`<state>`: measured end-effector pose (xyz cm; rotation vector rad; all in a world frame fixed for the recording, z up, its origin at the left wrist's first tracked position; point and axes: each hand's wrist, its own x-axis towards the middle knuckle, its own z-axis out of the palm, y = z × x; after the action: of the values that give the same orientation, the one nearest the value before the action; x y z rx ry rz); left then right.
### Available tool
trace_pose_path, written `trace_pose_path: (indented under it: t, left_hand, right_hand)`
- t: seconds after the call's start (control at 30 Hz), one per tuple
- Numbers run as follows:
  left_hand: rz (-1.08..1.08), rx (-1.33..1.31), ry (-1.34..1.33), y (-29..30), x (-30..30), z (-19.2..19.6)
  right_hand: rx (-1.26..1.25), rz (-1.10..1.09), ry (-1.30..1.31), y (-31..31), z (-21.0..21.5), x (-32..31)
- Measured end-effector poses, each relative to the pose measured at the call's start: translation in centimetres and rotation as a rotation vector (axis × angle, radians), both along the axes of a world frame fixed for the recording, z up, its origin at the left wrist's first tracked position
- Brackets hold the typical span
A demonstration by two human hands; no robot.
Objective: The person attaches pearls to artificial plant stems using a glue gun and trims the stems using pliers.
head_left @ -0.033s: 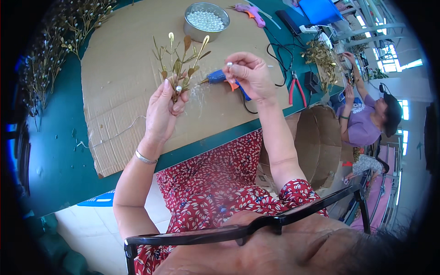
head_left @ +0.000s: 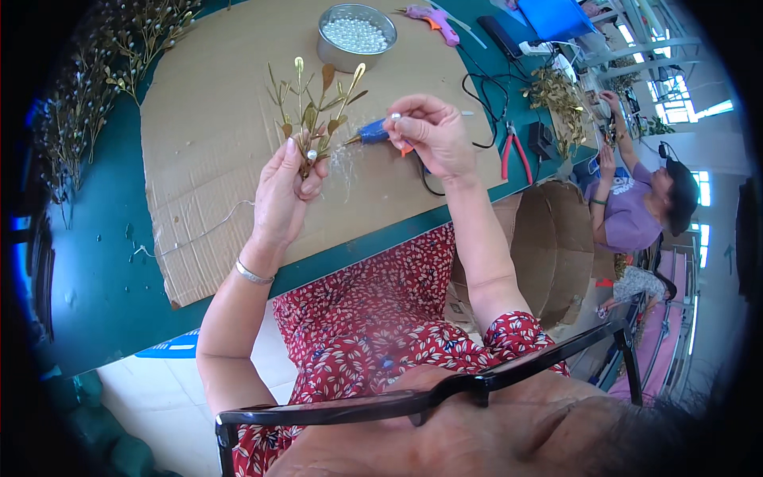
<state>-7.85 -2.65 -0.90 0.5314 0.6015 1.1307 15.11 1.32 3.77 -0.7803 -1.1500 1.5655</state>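
Note:
My left hand (head_left: 284, 189) pinches the lower stems of a gold artificial leaf sprig (head_left: 318, 107). A white pearl bead (head_left: 311, 154) sits low on that sprig, beside my fingers. To the right, my right hand (head_left: 439, 137) holds a single pearl bead (head_left: 395, 117) between thumb and forefinger, apart from the sprig. A blue hot glue gun (head_left: 372, 133) lies on the cardboard, partly hidden behind my right hand, with glue strands near its nozzle. Beyond both hands stands a round metal tin (head_left: 358, 57) filled with pearl beads.
A cardboard sheet (head_left: 207, 159) covers much of the green table (head_left: 103, 294). Finished-looking beaded sprigs (head_left: 79, 111) lie at far left. A purple glue gun (head_left: 433, 22), red-handled pliers (head_left: 515, 155) and black cables are at right. A cardboard box (head_left: 548, 246) stands below; a co-worker (head_left: 632, 199) works beyond.
My right hand has shifted very slightly left with the bead. The left hand and sprig have barely moved.

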Motion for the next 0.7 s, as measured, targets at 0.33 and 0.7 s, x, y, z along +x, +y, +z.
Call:
trace_pose_path:
  t: [0.33, 0.7]
  left_hand:
    - [-0.055, 0.023, 0.085, -0.1, 1.6, -0.5]
    - [-0.042, 0.048, 0.143, -0.1, 1.3, -0.4]
  right_hand:
    - [-0.165, 0.038, 0.321, -2.6, -1.2, -0.5]
    - [0.324, -0.31, -0.319, -3.1, -1.1, -2.6]
